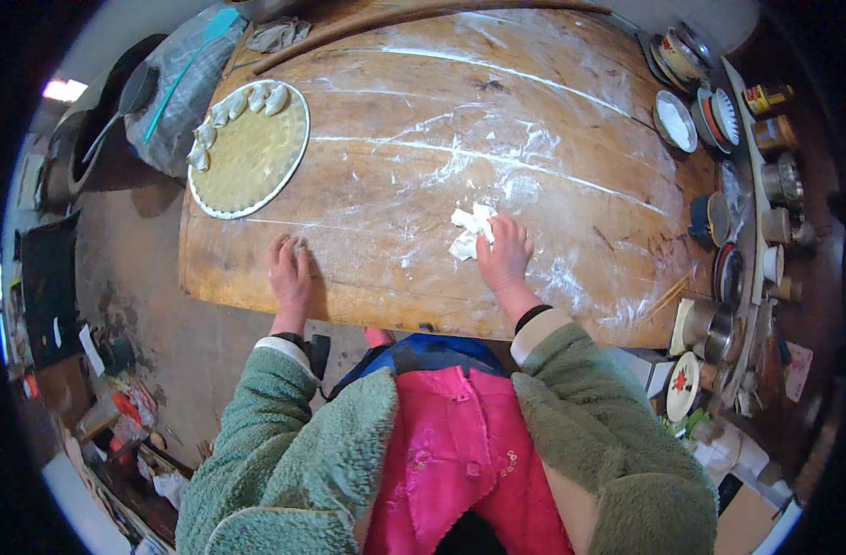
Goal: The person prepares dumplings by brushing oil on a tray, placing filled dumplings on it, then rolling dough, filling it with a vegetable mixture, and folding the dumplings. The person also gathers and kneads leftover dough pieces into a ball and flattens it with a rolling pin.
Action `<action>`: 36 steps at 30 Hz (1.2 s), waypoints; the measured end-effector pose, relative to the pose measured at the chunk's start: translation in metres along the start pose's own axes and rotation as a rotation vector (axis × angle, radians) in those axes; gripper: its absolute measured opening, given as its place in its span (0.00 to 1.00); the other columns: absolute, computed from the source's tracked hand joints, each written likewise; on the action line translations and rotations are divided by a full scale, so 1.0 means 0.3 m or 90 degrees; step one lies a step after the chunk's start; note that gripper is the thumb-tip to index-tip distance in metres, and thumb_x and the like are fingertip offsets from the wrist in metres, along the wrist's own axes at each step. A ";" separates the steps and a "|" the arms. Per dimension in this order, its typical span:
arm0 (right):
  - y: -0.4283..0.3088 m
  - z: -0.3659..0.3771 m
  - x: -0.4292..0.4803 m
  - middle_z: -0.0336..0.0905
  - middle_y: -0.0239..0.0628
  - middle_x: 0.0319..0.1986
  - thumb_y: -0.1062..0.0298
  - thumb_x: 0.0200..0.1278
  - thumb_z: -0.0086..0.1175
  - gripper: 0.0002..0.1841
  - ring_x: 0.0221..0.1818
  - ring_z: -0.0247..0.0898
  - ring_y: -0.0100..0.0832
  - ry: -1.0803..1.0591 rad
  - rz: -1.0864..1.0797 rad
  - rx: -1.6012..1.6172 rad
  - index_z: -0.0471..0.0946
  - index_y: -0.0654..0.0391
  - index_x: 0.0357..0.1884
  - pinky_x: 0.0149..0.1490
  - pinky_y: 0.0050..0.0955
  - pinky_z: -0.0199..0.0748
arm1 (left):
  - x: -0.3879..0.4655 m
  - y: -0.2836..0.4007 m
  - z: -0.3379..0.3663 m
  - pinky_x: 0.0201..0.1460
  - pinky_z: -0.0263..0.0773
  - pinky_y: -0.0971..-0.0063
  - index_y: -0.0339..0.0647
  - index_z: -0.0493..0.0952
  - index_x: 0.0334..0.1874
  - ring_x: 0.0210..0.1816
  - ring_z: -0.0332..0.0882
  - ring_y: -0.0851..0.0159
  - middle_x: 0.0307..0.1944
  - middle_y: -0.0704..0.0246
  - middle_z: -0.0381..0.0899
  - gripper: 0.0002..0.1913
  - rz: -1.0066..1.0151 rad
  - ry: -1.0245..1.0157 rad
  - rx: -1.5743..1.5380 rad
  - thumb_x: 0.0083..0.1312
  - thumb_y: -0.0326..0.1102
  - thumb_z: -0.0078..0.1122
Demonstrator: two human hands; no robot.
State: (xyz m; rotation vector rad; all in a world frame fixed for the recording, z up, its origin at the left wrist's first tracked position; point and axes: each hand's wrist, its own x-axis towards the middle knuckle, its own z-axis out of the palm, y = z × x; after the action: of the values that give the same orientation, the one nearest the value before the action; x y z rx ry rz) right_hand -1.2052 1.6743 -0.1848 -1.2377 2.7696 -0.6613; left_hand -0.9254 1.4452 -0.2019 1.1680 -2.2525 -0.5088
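On the floured wooden board [395,187], my right hand [506,255] has its fingers on a torn, crumpled piece of white dough [468,232]. Small dough crumbs lie just beyond it. My left hand [290,272] rests near the board's front left edge, fingers bent downward and slightly apart, with nothing visible in it. Beyond the left hand sits a round tray [256,152] with a white rim. Several filled dumplings [237,104] stand along the tray's far left edge.
A long wooden rolling pin [395,15] lies along the far edge, by a crumpled cloth [277,35]. A bowl of flour [675,121], stacked bowls and pots line the right side. Chopsticks [664,300] lie at the front right. A turquoise spatula [187,73] rests on a plastic-covered surface, left.
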 end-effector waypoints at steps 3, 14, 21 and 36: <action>-0.014 0.032 -0.013 0.67 0.34 0.46 0.57 0.48 0.55 0.17 0.54 0.58 0.39 0.043 0.003 -0.076 0.74 0.51 0.41 0.55 0.46 0.53 | 0.009 -0.050 -0.027 0.57 0.60 0.60 0.42 0.71 0.51 0.56 0.63 0.51 0.57 0.58 0.65 0.17 0.025 -0.072 0.126 0.60 0.36 0.52; 0.047 0.099 0.233 0.75 0.42 0.39 0.46 0.56 0.45 0.22 0.45 0.69 0.43 -0.037 0.183 -0.175 0.78 0.57 0.34 0.48 0.44 0.64 | 0.020 -0.021 -0.050 0.60 0.52 0.56 0.45 0.67 0.56 0.59 0.58 0.51 0.61 0.59 0.60 0.20 0.018 -0.134 0.174 0.62 0.40 0.49; -0.028 -0.026 0.246 0.76 0.48 0.37 0.38 0.61 0.35 0.31 0.44 0.71 0.49 -0.048 0.242 -0.148 0.78 0.57 0.37 0.50 0.48 0.64 | 0.013 -0.040 -0.056 0.60 0.52 0.56 0.44 0.67 0.57 0.60 0.57 0.51 0.62 0.58 0.59 0.21 0.035 -0.137 0.150 0.61 0.40 0.49; -0.052 0.097 0.068 0.71 0.41 0.40 0.54 0.63 0.42 0.16 0.47 0.65 0.45 0.035 0.352 -0.233 0.75 0.56 0.32 0.50 0.47 0.62 | 0.010 -0.050 -0.040 0.61 0.50 0.56 0.47 0.66 0.58 0.60 0.57 0.52 0.63 0.60 0.58 0.21 0.019 -0.155 0.141 0.61 0.41 0.48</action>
State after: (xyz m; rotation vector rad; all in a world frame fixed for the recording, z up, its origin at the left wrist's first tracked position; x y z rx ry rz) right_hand -1.2022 1.6397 -0.2024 -0.4203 3.1503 -0.1493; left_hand -0.9101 1.4334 -0.2001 1.2344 -2.5847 -0.4170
